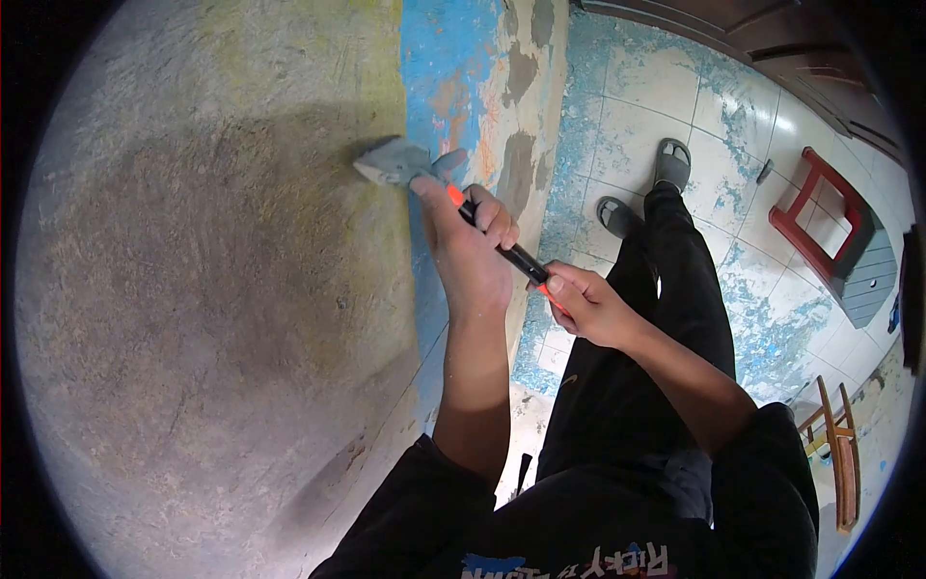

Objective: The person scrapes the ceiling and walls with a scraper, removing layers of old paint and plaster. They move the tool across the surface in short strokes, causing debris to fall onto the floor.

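Observation:
A long-handled scraper [522, 261] with a black and orange handle slants across the view, its dusty grey blade [386, 162] against the wall. My left hand [471, 246] is wrapped around the upper handle close to the blade. Lower down, my right hand [586, 304] grips the orange end of the same handle. Beneath the blade, the wall [222, 280] is rough, with bare grey-brown plaster and yellowish patches. Beside it runs a strip of blue paint [439, 68], partly peeled. My hands hide parts of the handle.
Blue flakes are scattered over the white tiled floor [646, 92], where my sandalled feet [670, 164] stand. A red and grey plastic stool [820, 207] lies at the right. Below it is a wooden frame-like object [842, 454]. Dark wooden panelling [772, 48] borders the top right.

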Tool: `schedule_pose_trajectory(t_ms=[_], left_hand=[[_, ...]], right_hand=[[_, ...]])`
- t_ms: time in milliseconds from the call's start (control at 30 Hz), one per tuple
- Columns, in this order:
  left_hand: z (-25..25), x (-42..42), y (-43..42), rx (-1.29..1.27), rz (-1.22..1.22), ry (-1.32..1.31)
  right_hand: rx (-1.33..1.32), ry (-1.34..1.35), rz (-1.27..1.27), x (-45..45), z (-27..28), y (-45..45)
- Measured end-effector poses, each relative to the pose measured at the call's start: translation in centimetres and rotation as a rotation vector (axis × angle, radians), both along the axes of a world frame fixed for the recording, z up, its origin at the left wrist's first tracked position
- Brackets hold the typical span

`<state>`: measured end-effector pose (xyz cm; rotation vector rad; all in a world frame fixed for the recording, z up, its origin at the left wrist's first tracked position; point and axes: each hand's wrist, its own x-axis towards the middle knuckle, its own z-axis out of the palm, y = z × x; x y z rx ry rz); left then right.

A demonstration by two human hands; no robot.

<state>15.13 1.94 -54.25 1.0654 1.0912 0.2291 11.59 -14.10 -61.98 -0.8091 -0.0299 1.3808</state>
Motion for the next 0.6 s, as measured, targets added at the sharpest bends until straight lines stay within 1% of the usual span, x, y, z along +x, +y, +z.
schedule_pose_trajectory(t_ms=[133,233,333,467,600], left_hand=[[-0.5,-0.5,0.3,-0.05,0.028,0.005],[0.1,1.5,-0.1,-0.026,0.033,0.01],[0.0,2.6,0.0,0.022,-0.007,-0.006],[-0.3,0.8,0.2,-0.035,0.018,-0.033],[-0.4,-0.3,0.3,-0.085,0.074,-0.023]], right_hand=[[0.007,0.013,0.005,-0.4,-0.4,-0.1],[-0.013,-0.041,-0.014,0.5,-0.6,0.3],[-0.018,-0.039,-0.001,1.9,-0.3,0.3],[-0.02,-0.008,-0.004,1.1,0.0,-0.1],[-0.012,-0.039,0.019,0.4,0.0,-0.4]])
